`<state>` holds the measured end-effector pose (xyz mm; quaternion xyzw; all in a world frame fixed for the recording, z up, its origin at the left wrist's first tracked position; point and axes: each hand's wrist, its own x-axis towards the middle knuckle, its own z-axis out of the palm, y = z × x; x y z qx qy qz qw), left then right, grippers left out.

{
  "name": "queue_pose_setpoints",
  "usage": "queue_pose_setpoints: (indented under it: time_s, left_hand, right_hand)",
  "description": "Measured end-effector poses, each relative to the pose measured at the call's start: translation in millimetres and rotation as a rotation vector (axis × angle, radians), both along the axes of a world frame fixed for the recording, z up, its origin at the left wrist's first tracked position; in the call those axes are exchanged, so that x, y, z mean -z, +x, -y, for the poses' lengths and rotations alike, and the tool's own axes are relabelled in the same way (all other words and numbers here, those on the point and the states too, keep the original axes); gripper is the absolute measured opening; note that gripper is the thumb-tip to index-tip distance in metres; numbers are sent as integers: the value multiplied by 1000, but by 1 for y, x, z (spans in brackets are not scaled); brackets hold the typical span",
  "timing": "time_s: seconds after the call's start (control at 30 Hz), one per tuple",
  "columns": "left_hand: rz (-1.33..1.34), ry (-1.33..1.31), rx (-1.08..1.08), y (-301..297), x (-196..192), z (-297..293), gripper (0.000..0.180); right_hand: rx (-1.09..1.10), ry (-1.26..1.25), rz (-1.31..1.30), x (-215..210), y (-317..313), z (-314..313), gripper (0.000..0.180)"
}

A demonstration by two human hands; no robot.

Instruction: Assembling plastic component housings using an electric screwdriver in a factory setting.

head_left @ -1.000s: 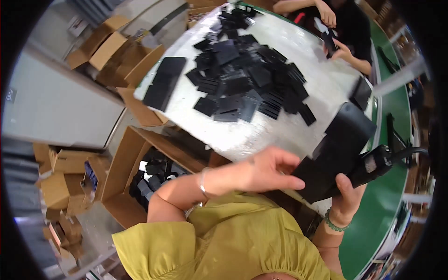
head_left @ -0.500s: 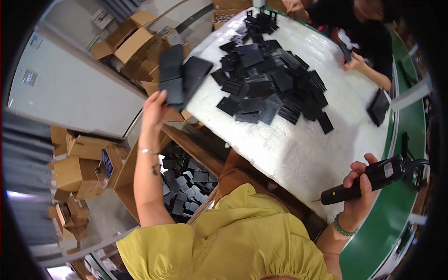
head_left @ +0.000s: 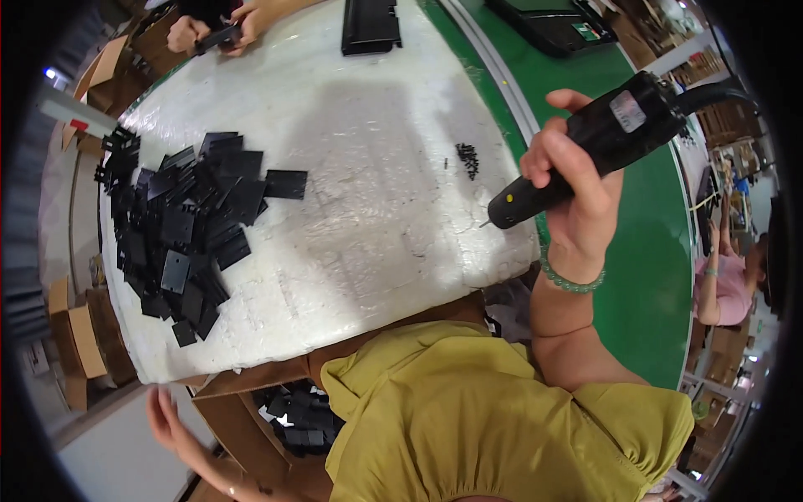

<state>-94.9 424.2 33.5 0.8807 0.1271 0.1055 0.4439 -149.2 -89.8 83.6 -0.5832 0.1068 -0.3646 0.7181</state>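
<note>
- Head view: the right hand [head_left: 579,180] has its fingers wrapped around a black electric screwdriver [head_left: 590,146], above the worktop [head_left: 326,280] by its near right corner, bit angled down towards the surface.
- The left hand [head_left: 171,427] appears empty, its visible fingers straight and slightly apart, just outside the near left corner.
- The bit could scratch the worktop's covering if the right wrist sinks, since the tip points at it.
- The small black screws [head_left: 468,161], loose near the right edge, could scatter if the screwdriver sweeps across them.
- The cord [head_left: 719,94] could tug the tool off line if it catches beyond the right edge.
- The black plates [head_left: 176,224], heaped untidily along the left edge, could slide off if the left hand knocks the pile.
- Counted: one screwdriver, one cord, one black panel [head_left: 372,29] at the far edge, one open carton [head_left: 238,414] below the near edge.
- Two co-worker's hands [head_left: 242,27] show at the far left corner, around one dark part [head_left: 216,39].
- Screws: one cluster plus one lying apart; too small to number. Plates overlap too much for a total, as do the black pieces [head_left: 308,418] in the carton.
</note>
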Motion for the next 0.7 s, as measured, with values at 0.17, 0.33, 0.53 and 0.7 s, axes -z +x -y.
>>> queue_pose_setpoints:
  time_s: [0.17, 0.33, 0.53, 0.7]
  left_hand:
    - [223, 151, 1184, 63, -9, 268, 14]
    - [423, 186, 1495, 89, 33, 392, 20]
    - [341, 251, 1752, 109, 37, 429, 18]
    - [302, 212, 1646, 91, 24, 412, 10]
  right_hand:
    - [100, -88, -72, 15, -17, 3, 33]
    - [102, -12, -56, 29, -26, 3, 26]
    - [124, 18, -105, 31, -28, 10, 41]
    - [138, 48, -133, 29, -28, 14, 41]
